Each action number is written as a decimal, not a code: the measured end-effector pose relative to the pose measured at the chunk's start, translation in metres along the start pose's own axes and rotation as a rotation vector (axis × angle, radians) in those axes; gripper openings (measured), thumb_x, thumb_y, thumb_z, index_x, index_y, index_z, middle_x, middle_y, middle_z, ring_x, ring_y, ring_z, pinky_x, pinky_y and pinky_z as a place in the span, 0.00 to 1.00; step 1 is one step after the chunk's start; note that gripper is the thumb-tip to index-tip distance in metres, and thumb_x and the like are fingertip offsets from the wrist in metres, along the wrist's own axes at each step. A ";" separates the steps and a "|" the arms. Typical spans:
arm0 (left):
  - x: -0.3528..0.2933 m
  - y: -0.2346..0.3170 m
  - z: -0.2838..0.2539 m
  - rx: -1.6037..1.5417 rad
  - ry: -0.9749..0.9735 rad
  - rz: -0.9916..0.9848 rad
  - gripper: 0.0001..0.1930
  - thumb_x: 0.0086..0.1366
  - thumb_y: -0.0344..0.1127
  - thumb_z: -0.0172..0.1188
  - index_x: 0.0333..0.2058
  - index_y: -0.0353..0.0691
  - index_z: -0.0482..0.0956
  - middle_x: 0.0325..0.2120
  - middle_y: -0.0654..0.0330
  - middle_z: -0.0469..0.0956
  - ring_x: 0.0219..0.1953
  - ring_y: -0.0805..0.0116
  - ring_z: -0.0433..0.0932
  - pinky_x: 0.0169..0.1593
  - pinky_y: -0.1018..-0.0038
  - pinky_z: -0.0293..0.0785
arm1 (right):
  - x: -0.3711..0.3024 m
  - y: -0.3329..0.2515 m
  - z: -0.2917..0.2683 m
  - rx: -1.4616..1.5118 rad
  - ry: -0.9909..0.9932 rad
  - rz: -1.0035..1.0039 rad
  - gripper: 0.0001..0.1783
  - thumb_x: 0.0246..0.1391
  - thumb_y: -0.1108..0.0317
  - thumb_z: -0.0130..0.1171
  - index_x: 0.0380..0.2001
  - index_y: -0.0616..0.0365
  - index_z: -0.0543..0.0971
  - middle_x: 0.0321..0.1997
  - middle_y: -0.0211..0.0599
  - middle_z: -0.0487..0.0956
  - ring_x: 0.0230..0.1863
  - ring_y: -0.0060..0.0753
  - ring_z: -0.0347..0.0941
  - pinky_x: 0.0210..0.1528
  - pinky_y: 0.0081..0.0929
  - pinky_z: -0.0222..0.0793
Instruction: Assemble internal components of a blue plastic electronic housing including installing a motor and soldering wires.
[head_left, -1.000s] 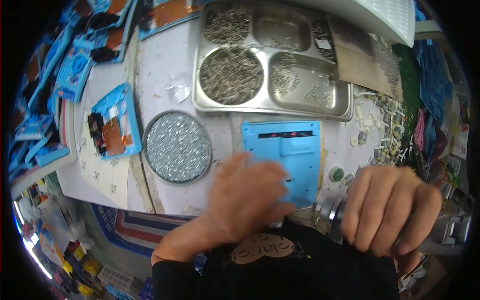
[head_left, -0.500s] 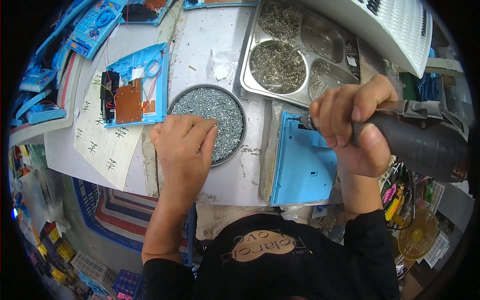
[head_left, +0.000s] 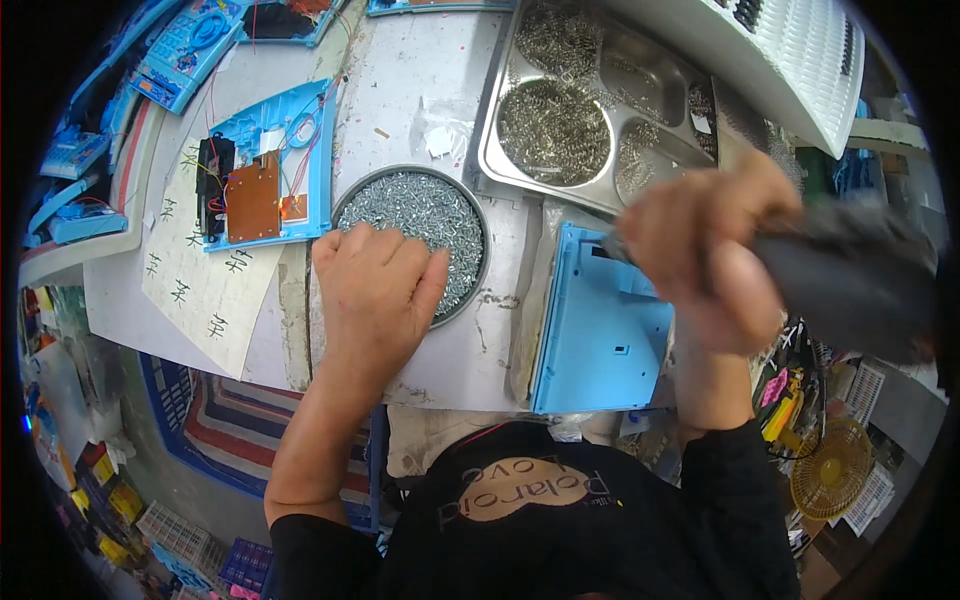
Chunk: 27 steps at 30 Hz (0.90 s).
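My left hand (head_left: 375, 285) is closed, knuckles up, at the near edge of a round dish (head_left: 486, 262) of small silvery screws (head_left: 425, 205). Its fingertips are hidden beneath it, so whatever they hold does not show. My right hand (head_left: 700, 245), smeared by motion, is wrapped round a dark electric screwdriver (head_left: 850, 285) that lies sideways with its tip pointing left. That tip is above the upper left corner of a flat blue plastic housing (head_left: 600, 340) at the table's front edge.
Behind the housing is a steel compartment tray (head_left: 488, 150) of small metal springs (head_left: 555, 130). Left of the dish lies a blue shell (head_left: 322, 150) with a brown circuit board (head_left: 254, 200) and thin wires. More blue parts (head_left: 185, 60) are piled far left; a white ribbed panel (head_left: 790, 60) overhangs the right.
My left fingers have curled in more, and their tips no longer show over the screws. The right hand and screwdriver have become blurred with motion, staying in roughly the same place.
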<state>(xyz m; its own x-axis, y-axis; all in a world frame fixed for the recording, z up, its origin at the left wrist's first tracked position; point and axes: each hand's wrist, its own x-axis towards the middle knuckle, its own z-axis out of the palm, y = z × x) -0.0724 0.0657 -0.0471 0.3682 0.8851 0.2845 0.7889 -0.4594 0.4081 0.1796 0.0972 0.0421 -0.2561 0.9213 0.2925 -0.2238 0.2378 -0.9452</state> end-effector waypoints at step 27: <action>-0.010 0.066 -0.020 -0.227 -0.041 0.265 0.09 0.48 0.36 0.67 0.27 0.44 0.77 0.25 0.62 0.72 0.35 0.62 0.72 0.48 0.58 0.59 | -0.040 -0.037 0.047 0.224 -0.166 -0.006 0.18 0.58 0.53 0.66 0.38 0.46 0.67 0.16 0.20 0.71 0.13 0.21 0.68 0.20 0.23 0.67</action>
<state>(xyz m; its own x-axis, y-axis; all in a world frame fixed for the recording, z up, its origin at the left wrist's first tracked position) -0.0341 0.0248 -0.0062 0.5687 0.7330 0.3731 0.5352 -0.6742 0.5089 0.1540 0.0372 0.0723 -0.4005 0.8529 0.3349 -0.4234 0.1519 -0.8931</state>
